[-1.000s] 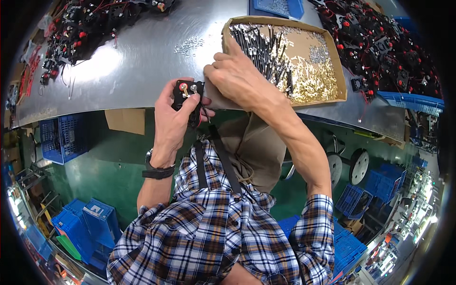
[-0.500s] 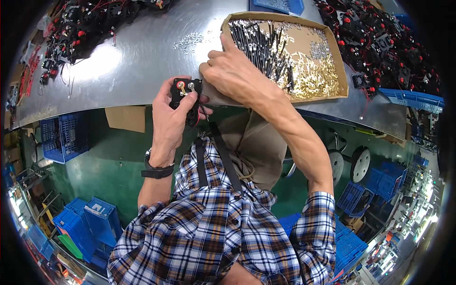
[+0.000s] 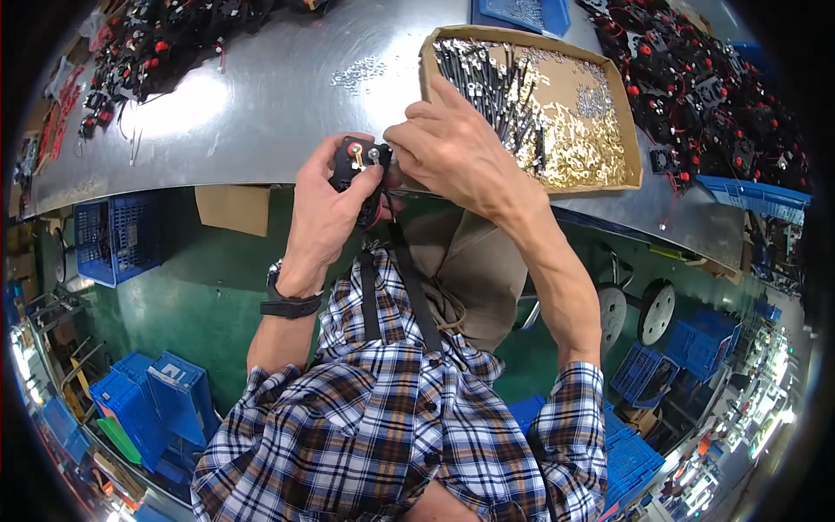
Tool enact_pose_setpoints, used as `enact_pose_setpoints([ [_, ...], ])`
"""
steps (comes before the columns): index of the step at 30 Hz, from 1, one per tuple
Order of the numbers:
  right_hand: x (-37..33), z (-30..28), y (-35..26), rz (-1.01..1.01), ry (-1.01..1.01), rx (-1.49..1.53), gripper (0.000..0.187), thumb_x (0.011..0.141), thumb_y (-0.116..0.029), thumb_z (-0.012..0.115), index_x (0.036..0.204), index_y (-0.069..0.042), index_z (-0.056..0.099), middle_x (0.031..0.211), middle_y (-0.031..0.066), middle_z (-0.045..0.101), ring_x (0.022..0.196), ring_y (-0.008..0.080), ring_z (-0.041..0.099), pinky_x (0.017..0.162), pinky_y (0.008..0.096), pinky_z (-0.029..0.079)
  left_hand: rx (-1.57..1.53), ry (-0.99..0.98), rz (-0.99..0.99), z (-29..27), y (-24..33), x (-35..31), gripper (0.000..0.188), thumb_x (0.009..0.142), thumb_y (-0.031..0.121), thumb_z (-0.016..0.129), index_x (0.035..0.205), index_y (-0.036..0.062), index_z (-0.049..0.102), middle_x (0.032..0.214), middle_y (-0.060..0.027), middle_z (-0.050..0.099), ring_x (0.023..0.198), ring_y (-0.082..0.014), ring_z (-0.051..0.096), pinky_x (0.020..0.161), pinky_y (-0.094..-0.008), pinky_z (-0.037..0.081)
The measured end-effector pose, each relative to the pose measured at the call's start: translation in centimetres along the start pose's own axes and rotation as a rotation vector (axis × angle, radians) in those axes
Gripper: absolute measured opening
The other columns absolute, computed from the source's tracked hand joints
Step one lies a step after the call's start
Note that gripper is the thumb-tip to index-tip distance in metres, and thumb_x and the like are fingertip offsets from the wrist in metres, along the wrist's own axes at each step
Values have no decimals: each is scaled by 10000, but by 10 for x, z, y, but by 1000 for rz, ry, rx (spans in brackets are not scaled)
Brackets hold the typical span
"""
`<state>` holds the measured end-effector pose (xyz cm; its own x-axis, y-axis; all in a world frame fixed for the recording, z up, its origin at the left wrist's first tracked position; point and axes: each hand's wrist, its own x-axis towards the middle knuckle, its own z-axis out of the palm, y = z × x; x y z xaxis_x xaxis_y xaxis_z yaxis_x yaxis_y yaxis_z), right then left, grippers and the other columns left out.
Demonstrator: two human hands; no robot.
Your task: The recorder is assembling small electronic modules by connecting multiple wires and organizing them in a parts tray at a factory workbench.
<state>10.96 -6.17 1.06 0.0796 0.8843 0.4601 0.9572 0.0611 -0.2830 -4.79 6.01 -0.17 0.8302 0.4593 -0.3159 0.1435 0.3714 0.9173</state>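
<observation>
My left hand (image 3: 326,204) grips a small black part (image 3: 344,165), held up just past the bench's near edge. On its top are a red ring with a brass-coloured terminal and a silver stud beside it; black and red wires hang below. My right hand (image 3: 465,157) is right beside the part, its index finger pointing away and the other fingers curled in toward it. Whatever those fingers pinch is hidden. To the right, a shallow cardboard tray (image 3: 557,68) holds short black leads (image 3: 477,83), brass-coloured lugs (image 3: 583,152) and small silver hardware (image 3: 594,100).
Small silver pieces (image 3: 358,74) lie loose on the metal bench (image 3: 270,104). Piles of black assemblies with red caps (image 3: 148,70) sit at left and right. A blue tray (image 3: 522,13) stands behind the cardboard one. Blue crates (image 3: 156,404) and wheels (image 3: 657,311) are on the floor.
My right hand has come down and in from the tray's left side toward the black part. The view has shifted a little, and my left hand still grips the part.
</observation>
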Motion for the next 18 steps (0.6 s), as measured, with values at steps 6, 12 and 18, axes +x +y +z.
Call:
enact_pose_setpoints([
  [6, -8, -4, -7, -72, -98, -148, 254, 762, -156, 755, 940, -27, 628, 709, 44, 619, 841, 206, 648, 1085, 498, 426, 97, -31, 24, 6, -1, 4, 262, 932, 16, 642, 1182, -41, 588, 955, -97, 693, 755, -157, 710, 601, -287, 611],
  [12, -20, -6, -6, -51, -23, -151, 275, 768, -146, 766, 988, -26, 652, 723, 37, 630, 870, 205, 655, 1097, 555, 403, 138, -72, 23, 15, 5, 5, 269, 926, 35, 656, 1184, -21, 610, 952, -85, 688, 760, -128, 691, 600, -277, 608],
  [18, -22, -14, -12, -88, -57, -217, 221, 820, -121, 695, 1008, -11, 662, 763, 45, 645, 896, 201, 658, 1099, 568, 397, 177, -73, 37, 17, 3, 5, 265, 925, 38, 656, 1180, -23, 620, 934, -58, 681, 751, -114, 673, 597, -272, 588],
])
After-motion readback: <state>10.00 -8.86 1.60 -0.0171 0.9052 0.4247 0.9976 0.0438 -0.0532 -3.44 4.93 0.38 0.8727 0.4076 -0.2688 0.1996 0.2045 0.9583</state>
